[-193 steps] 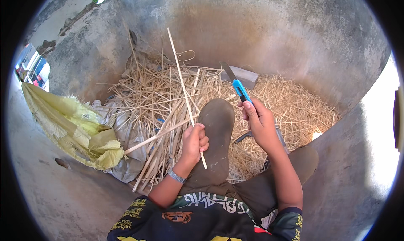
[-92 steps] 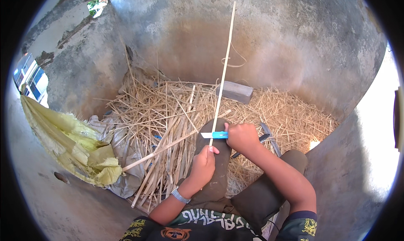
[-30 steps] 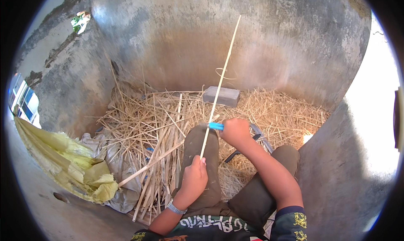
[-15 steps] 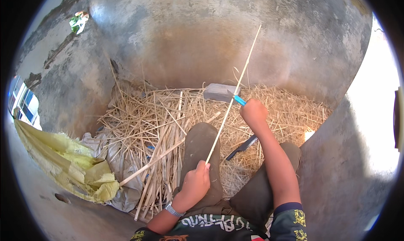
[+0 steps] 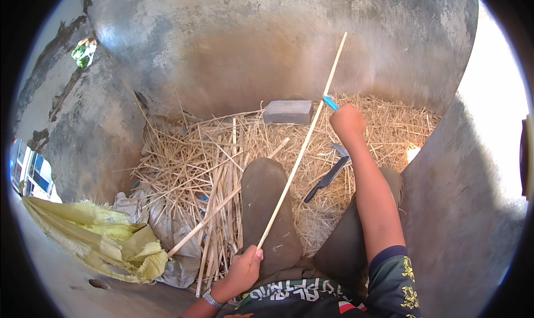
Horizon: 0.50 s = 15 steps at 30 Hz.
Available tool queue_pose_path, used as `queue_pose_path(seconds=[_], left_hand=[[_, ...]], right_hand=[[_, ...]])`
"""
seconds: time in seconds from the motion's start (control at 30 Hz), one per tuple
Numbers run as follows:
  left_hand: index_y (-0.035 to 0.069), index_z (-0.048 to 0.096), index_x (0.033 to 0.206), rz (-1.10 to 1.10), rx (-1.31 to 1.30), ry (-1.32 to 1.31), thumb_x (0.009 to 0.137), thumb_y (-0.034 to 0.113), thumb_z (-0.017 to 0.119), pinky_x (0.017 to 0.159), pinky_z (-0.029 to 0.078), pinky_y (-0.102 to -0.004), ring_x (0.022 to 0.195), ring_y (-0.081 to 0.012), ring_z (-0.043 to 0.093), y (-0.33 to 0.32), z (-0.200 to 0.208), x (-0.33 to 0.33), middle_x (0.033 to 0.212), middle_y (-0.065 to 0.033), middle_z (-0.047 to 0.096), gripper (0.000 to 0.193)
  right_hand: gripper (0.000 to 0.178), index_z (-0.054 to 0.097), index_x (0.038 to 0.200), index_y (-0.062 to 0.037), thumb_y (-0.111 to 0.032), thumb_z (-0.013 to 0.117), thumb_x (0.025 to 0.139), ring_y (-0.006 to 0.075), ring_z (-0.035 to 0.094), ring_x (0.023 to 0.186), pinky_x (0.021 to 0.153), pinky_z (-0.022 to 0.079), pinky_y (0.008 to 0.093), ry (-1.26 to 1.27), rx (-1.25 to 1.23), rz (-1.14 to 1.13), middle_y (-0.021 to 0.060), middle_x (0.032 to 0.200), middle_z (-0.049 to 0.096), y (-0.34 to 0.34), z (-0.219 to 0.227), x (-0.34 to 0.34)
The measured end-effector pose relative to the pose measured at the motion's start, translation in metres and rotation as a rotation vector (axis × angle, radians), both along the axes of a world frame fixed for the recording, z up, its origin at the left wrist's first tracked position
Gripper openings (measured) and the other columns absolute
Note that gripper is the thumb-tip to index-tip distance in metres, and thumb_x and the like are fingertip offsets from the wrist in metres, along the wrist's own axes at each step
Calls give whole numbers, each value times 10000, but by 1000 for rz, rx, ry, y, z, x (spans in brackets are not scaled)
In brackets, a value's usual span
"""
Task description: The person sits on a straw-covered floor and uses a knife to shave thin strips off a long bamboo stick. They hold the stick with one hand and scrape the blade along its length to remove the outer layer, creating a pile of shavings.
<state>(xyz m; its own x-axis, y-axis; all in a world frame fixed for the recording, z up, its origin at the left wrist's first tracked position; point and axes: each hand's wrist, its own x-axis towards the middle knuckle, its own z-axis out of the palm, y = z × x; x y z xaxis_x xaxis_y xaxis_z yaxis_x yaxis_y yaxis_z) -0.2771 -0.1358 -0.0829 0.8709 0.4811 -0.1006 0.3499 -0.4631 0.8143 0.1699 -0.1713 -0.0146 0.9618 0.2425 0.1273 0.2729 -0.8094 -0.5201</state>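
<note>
My left hand (image 5: 245, 267), low over the left thigh, is closed round the near end of a long, thin pale bamboo strip (image 5: 293, 175). The strip slants up and away to the right, its far tip in front of the wall. In my right hand (image 5: 349, 123) is a small blue-handled knife (image 5: 331, 103), gripped in a fist. Its blade end meets the strip well up its length; the blade itself hardly shows. A black-handled knife (image 5: 327, 179) lies on the shavings between my legs, its blade tip partly near my right forearm.
Pale shavings (image 5: 384, 120) cover the floor ahead. Several loose strips (image 5: 219, 168) are heaped left of my left knee. A grey block (image 5: 287, 112) sits by the curved concrete wall (image 5: 239, 51). A yellow woven sheet (image 5: 94, 237) hangs at the left, beside a crumpled grey sack (image 5: 186, 259).
My right hand and the blue-handled knife have moved up along the strip, away from me. My left hand has drawn the near end back toward my body. The view has shifted slightly.
</note>
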Motion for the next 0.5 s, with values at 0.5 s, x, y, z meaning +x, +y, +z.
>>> queue_pose_path(seconds=[0.5], left_hand=[[113, 451, 878, 198, -936, -136, 1088, 421, 386, 382, 179, -225, 426, -31, 215, 10, 12, 54, 602, 59, 288, 378]], right_hand=[[157, 736, 734, -55, -157, 629, 786, 323, 722, 677, 619, 570, 418, -280, -287, 784, 159, 724, 711, 20, -22, -119]])
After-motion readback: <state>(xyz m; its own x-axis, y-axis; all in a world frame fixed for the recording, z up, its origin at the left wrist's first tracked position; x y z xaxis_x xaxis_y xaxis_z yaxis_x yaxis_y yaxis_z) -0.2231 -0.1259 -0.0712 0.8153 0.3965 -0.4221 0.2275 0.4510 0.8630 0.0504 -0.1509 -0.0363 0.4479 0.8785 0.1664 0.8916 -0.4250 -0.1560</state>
